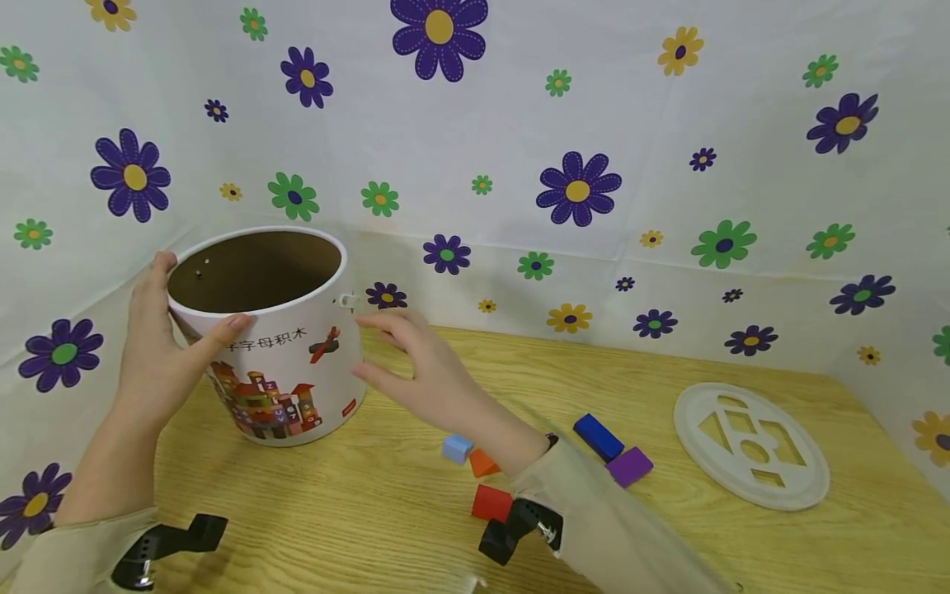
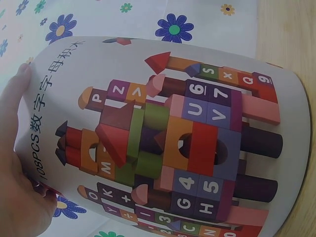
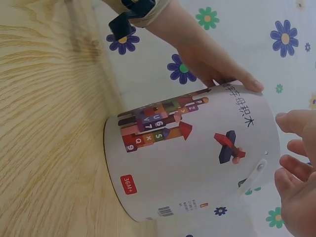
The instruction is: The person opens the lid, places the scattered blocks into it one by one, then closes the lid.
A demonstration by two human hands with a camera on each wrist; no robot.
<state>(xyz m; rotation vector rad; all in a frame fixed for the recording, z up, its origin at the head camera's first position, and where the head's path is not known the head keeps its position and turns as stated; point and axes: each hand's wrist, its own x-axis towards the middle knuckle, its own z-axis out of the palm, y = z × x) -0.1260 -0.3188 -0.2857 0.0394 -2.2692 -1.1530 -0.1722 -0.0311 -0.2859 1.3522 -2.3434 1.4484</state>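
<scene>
A big white bucket [image 1: 297,363] stands on the left part of the wooden tabletop [image 1: 401,528]. Its round top is open, and the inside looks brown. On its front are Chinese words, a picture of a castle [image 1: 270,404] made of colorful blocks, and a little toy plane [image 1: 324,345].

The left hand [image 1: 159,355] holds the bucket by its rim. Its thumb is on the front, and its other fingers are at the left side of the rim. The right hand [image 1: 430,363] is at the bucket's other side, by a small white handle end [image 1: 347,302]. Its thumb and fingers are spread apart with a gap between them, and they grip nothing. I cannot tell if the fingertips touch the bucket.

Near the right arm lie a light blue block [image 1: 456,448], an orange block [image 1: 484,464], a red block [image 1: 491,502], a dark blue block [image 1: 598,437] and a purple block [image 1: 630,467]. The dark blue and purple ones are close together. Farther right, a round white lid [image 1: 731,470] with cut-out shapes lies flat. Behind everything hangs a white cloth [image 1: 505,124] with purple, green and yellow flowers.
</scene>
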